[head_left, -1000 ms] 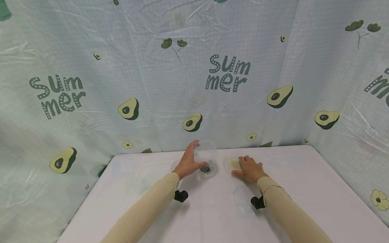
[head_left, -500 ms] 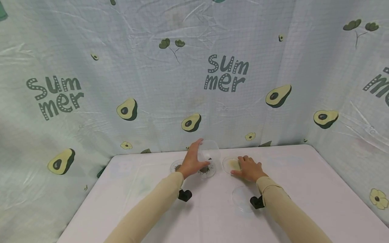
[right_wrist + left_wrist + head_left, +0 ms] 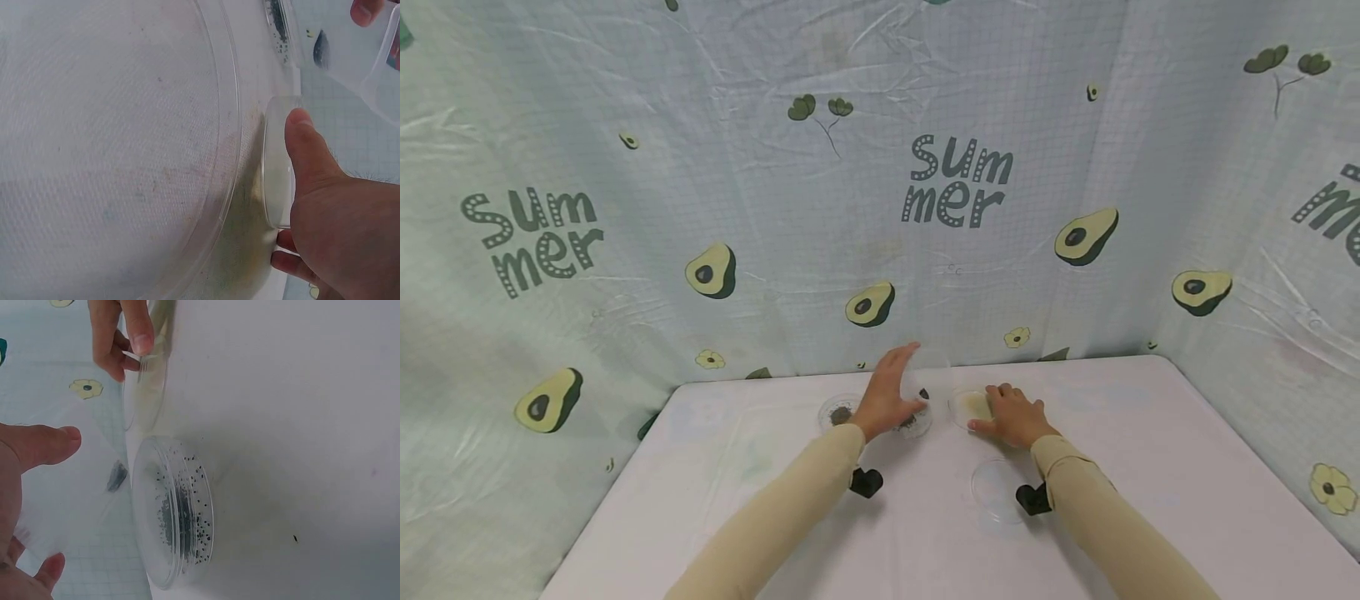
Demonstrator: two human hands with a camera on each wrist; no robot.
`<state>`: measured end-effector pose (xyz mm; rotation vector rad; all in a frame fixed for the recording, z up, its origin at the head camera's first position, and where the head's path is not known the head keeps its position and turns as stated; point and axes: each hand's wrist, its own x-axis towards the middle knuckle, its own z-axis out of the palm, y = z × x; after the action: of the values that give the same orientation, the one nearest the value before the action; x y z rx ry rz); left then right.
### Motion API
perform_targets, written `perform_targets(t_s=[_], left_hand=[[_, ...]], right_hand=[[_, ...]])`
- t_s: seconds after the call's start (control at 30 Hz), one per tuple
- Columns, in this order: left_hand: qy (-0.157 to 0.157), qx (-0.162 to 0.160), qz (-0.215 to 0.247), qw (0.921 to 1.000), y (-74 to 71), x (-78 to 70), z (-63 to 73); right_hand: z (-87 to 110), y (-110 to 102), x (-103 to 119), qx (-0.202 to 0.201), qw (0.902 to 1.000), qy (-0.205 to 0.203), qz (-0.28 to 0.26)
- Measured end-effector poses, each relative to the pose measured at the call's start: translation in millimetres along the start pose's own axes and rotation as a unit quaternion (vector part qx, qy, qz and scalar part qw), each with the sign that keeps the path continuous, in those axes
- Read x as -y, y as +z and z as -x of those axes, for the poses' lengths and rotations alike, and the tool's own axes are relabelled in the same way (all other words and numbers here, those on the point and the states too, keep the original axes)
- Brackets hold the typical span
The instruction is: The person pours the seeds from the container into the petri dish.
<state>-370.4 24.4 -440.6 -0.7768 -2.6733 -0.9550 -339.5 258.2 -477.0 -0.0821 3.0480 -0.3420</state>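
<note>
My left hand holds a translucent plastic cup between thumb and fingers. Tilted in the air, the cup has a small dark clump at its lower end. Below stands a clear petri dish with dark grains, partly hidden by the hand. Another dish of dark grains lies just left of it. To the right, my right hand grips a petri dish with a pale yellowish bottom, thumb at its near side and fingers at the far side.
A clear round lid or dish lies on the white-covered table, in front of the right hand. A printed curtain rises right behind the table's back edge. One small dark speck is on the cover.
My left hand has moved right with the cup, uncovering the grains in the left dish. The dark clump now shows clearly in the cup. The right hand stays on its dish.
</note>
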Motion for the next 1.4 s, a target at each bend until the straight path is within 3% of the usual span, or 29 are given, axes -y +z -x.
perform_targets(t_s=[0.2,0.43,0.9,1.4], left_hand=[[0.019,-0.012,-0.055,0.9982,6.9,-4.6,-1.2],[0.052,-0.026,-0.090,0.9943,10.0,-10.4,-3.1],[0.066,-0.006,-0.126,0.9898,13.5,-22.7,-7.5],[0.090,0.007,-0.197,0.9762,19.1,-30.4,-12.9]], right_hand=[[1.0,-0.5,0.3,0.002,1.0000,-0.004,0.003],[0.1,0.3,-0.5,-0.001,0.9999,-0.009,0.009],[2.9,-5.7,2.3,0.000,1.0000,-0.002,0.009],[2.8,-4.1,1.8,-0.004,1.0000,-0.004,0.003]])
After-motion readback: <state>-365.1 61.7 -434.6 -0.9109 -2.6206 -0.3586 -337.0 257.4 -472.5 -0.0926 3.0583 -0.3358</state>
